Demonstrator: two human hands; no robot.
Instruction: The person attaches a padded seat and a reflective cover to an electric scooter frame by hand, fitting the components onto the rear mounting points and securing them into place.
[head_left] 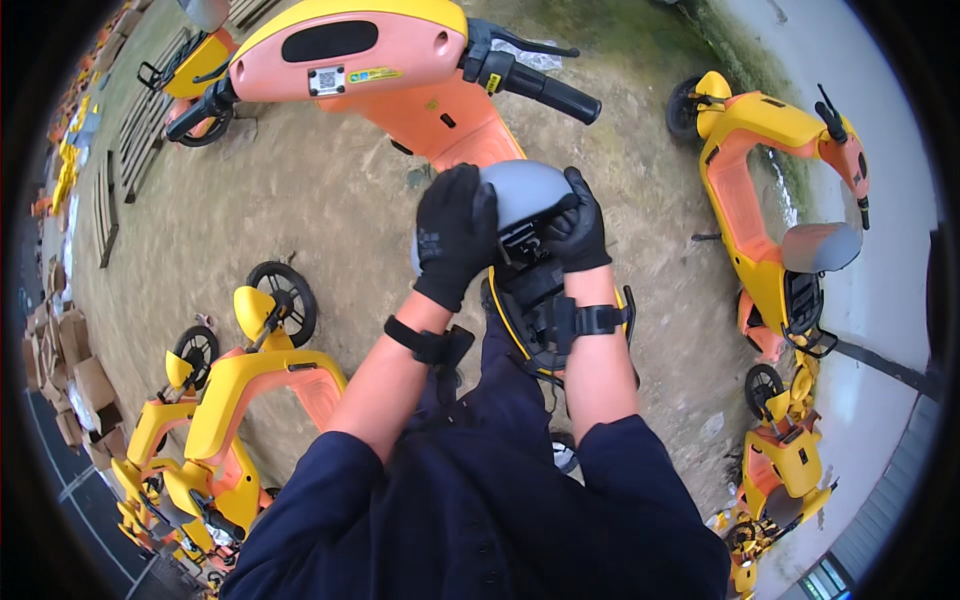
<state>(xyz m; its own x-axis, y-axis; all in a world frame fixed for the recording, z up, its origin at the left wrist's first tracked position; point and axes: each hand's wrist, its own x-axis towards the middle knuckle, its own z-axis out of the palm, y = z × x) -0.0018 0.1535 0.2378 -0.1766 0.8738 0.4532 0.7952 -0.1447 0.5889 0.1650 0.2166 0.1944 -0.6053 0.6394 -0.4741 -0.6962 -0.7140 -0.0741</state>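
Observation:
In front of me stands a yellow and salmon-pink electric scooter [420, 125], its handlebar at the top of the view. Its rounded grey seat [525, 188] is tilted up, and black parts of the seat compartment [525, 290] show beneath. My left hand [456, 238], in a black glove, is closed on the seat's left side, its fingertips partly hidden. Curled fingers of my black-gloved right hand [577, 225] grip the right edge of the seat. Both wrists wear black straps.
Another yellow scooter [740, 180] stands to the right near a pale wall [855, 90]. Several more scooters [230, 410] are parked at the lower left, others at the lower right [785, 470]. Wooden pallets [145, 130] and cardboard boxes [93, 385] lie along the left.

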